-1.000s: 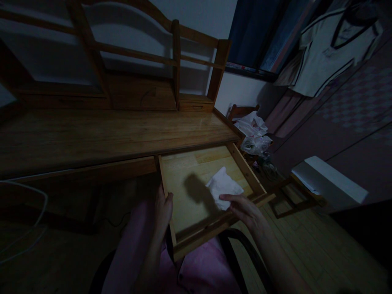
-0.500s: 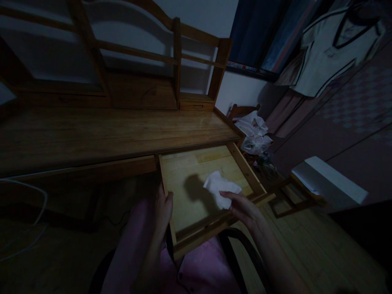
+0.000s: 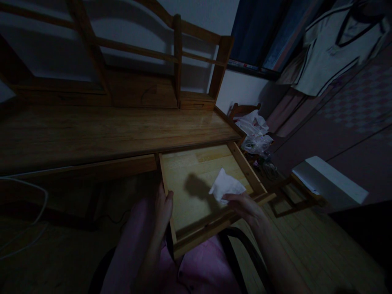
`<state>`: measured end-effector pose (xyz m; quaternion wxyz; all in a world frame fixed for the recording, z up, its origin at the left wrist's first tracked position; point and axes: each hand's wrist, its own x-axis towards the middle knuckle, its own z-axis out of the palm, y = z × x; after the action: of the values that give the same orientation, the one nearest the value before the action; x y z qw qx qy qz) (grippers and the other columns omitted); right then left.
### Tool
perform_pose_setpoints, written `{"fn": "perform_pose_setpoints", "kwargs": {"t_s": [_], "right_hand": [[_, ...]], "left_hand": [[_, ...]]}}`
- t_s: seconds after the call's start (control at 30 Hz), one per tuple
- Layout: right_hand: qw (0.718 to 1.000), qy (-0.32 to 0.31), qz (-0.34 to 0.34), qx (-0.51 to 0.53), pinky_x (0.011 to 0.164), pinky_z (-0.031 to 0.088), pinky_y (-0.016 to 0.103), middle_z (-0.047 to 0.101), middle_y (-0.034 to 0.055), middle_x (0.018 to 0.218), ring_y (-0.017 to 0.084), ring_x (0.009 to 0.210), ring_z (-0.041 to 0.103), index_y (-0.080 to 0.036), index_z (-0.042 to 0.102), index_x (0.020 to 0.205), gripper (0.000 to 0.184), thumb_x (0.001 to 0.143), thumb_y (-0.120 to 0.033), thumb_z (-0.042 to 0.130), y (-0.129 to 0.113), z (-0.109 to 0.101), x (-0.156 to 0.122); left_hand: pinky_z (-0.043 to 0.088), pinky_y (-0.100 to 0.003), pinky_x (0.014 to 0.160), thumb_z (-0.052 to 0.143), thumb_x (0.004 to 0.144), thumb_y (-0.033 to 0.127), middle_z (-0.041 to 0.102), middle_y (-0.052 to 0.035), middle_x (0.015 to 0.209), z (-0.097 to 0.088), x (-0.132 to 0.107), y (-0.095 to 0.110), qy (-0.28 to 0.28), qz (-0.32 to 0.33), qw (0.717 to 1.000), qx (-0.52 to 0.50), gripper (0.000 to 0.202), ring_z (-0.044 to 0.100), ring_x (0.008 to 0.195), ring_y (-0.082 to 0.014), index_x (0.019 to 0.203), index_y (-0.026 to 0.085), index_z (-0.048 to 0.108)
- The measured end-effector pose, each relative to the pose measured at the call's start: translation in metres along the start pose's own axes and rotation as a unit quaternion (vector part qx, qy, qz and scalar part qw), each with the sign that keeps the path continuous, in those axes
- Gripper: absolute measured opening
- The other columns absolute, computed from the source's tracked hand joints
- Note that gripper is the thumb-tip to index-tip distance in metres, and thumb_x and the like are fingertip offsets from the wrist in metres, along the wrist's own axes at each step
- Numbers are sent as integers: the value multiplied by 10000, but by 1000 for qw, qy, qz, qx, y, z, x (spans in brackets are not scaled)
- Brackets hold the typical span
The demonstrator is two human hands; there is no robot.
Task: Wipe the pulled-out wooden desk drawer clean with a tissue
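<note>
Where it tapers, the cloth (image 3: 226,185) points toward the desk (image 3: 122,126).

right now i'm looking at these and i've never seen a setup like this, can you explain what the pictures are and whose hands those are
There's no machine here: these are one person's bare hands. Every picture comes from a single camera worn on that person's head, looking forward and down, so you see roughly what they see.

In front is a wooden desk with a shelf unit standing at its back. A shallow drawer is pulled out toward the person. The left hand is at the drawer's left side, its thumb by the top edge. The right hand holds a crumpled white cloth, perhaps a tissue, over the drawer's floor. Whether the cloth touches the wood, I can't tell.
</note>
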<state>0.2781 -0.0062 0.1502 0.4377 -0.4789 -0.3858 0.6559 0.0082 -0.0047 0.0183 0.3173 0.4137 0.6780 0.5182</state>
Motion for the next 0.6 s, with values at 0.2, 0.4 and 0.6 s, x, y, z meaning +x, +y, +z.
{"fn": "perform_pose_setpoints", "kwargs": {"t_s": [0.2,0.4,0.6], "right_hand": [[816,213,-162,-513,888,460,367,738,115,997,257,977,653,-184,728,1003,320,774,-138,509,-21,-68,30],[634,25,38,-772,763,435,279,753,154,950,243,934,698,-154,753,932,279,787,-81,526,-13,-110,35],[652,-62,32,-755,746,434,273,756,139,1010,240,957,701,-155,767,989,320,922,-250,469,-3,-90,29]], "left_hand": [[346,-447,1151,491,902,284,474,-112,1489,1,1,-4,-1,4,1000,-1,610,444,1374,-273,1492,206,355],[346,-448,1150,482,910,294,458,-121,1505,2,0,-4,-3,-6,1000,-2,613,448,1370,-277,1499,196,344],[360,-443,1143,501,900,299,488,-110,1480,1,1,-3,2,-9,1000,-2,607,466,1356,-275,1486,209,369]]}}
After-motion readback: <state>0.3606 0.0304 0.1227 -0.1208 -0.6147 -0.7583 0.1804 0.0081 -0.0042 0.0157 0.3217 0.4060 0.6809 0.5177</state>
